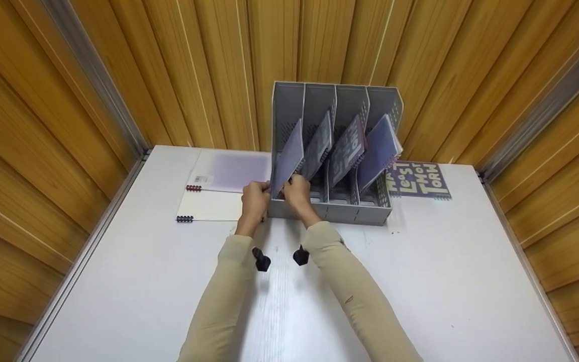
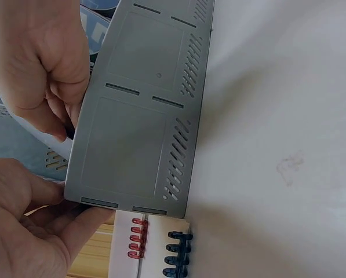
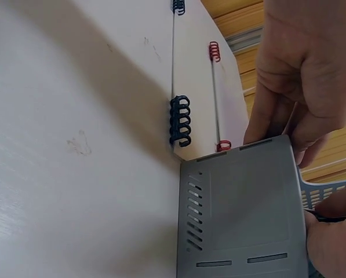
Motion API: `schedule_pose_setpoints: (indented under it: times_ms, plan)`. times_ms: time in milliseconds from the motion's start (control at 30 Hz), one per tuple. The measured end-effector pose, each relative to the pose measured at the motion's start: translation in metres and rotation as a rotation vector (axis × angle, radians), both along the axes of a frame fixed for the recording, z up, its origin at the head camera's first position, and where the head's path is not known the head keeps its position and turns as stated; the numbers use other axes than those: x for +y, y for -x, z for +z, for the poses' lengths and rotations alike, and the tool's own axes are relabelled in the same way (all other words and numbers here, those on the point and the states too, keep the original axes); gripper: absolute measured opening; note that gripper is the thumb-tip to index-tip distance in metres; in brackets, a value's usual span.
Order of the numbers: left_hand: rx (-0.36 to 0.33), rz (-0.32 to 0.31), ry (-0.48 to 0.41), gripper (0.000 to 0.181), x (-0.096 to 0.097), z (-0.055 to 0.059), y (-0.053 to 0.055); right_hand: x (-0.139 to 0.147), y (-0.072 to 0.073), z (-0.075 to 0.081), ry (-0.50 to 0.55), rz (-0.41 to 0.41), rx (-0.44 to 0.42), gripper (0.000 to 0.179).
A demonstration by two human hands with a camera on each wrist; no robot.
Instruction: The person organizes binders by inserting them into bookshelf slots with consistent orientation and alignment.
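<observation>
A grey file organizer (image 1: 332, 212) with several upright compartments stands on the white table. In its leftmost compartment leans a purple spiral notebook (image 1: 290, 153). My left hand (image 1: 255, 202) grips the organizer's left wall at the front corner, thumb and fingers on either side of the edge in the left wrist view. My right hand (image 1: 298, 193) reaches over the front wall into that same compartment and pinches the notebook by its lower spiral edge; its fingertips are partly hidden behind the grey front wall (image 2: 126, 156). The other compartments hold a dark notebook (image 1: 318, 146), a lettered notebook (image 1: 348, 151) and a blue-purple notebook (image 1: 379, 151).
Left of the organizer lie two flat notebooks, one with a purple cover and red rings (image 1: 194, 188), one pale with black rings (image 1: 185, 219). A lettered notebook (image 1: 422, 181) lies behind the organizer's right side. Wood-patterned walls (image 1: 229, 60) enclose the table.
</observation>
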State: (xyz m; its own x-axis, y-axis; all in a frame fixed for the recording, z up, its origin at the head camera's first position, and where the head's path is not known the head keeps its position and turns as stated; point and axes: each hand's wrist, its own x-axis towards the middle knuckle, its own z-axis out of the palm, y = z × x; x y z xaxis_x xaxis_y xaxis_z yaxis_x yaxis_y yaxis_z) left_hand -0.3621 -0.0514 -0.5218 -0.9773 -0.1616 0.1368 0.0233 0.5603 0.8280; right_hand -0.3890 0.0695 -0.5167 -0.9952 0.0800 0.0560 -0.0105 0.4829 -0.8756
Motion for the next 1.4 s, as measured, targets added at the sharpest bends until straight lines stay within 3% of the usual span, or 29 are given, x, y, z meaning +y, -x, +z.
schedule_pose_setpoints:
  times_ms: [267, 433, 667, 767, 1167, 1300, 1400]
  plan:
    - [-0.01, 0.002, 0.008, 0.024, 0.0, 0.0, 0.001, 0.001, 0.008, 0.0, 0.044, -0.012, 0.027, 0.019]
    - [-0.004, -0.002, 0.008, 0.027, -0.001, 0.0, 0.003, 0.0, 0.009, -0.003, 0.041, -0.027, 0.088, 0.018]
    - [-0.023, 0.008, 0.005, 0.025, -0.001, -0.005, 0.003, -0.006, 0.007, -0.013, -0.02, -0.143, 0.237, 0.031]
    - [-0.032, 0.011, -0.007, 0.026, -0.001, -0.006, 0.003, -0.008, 0.009, -0.014, -0.015, -0.177, 0.257, 0.035]
    - [-0.006, 0.022, 0.013, 0.022, 0.001, -0.004, 0.003, -0.003, 0.03, -0.004, 0.002, -0.138, 0.091, 0.028]
    - [-0.008, 0.021, 0.007, 0.024, 0.0, -0.003, 0.003, -0.003, 0.035, -0.001, 0.086, -0.11, 0.03, 0.015]
    - [0.009, 0.01, 0.018, 0.025, 0.0, -0.004, 0.002, -0.004, 0.037, -0.001, 0.195, -0.108, -0.017, 0.017]
